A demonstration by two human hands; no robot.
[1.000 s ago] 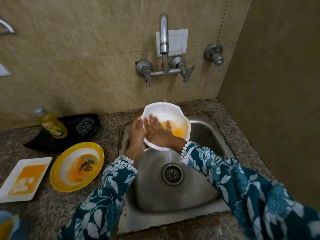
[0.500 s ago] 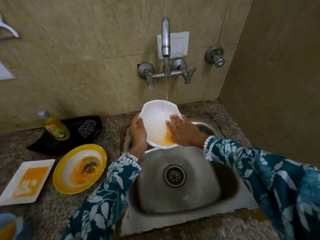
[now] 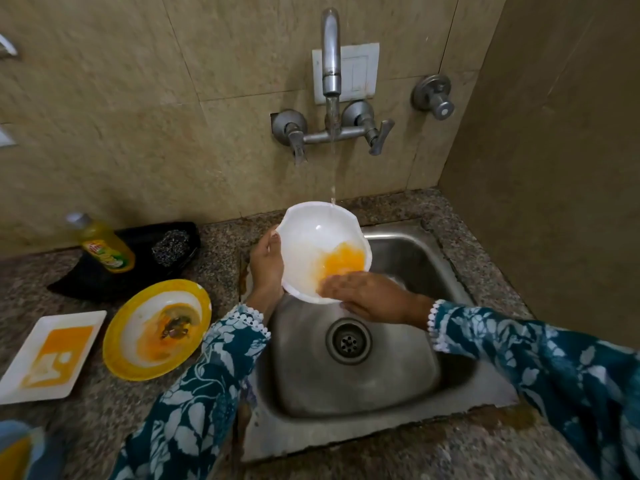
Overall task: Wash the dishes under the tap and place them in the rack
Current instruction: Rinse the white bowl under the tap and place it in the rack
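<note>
A white bowl (image 3: 311, 237) with yellow-orange residue is held tilted over the steel sink (image 3: 415, 368), under a thin stream of water from the tap (image 3: 331, 60). My left hand (image 3: 266, 268) grips the bowl's left rim from behind. My right hand (image 3: 367, 296) lies flat over the bowl's lower rim, fingers straight and rubbing inside it near the residue. A dirty yellow plate (image 3: 121, 341) and a white rectangular plate (image 3: 20, 372) with orange stains sit on the counter to the left. No rack is in view.
A black tray (image 3: 138, 278) at the back left holds a yellow dish-soap bottle (image 3: 104, 247) and a steel scrubber (image 3: 171, 247). The drain (image 3: 348, 341) is in the sink's middle. A wall stands close on the right. A blue and yellow item (image 3: 17, 448) is at the bottom-left corner.
My right hand has slid from the bowl's right side down to its lower rim. The bowl has tilted, so the residue now pools at its lower right.
</note>
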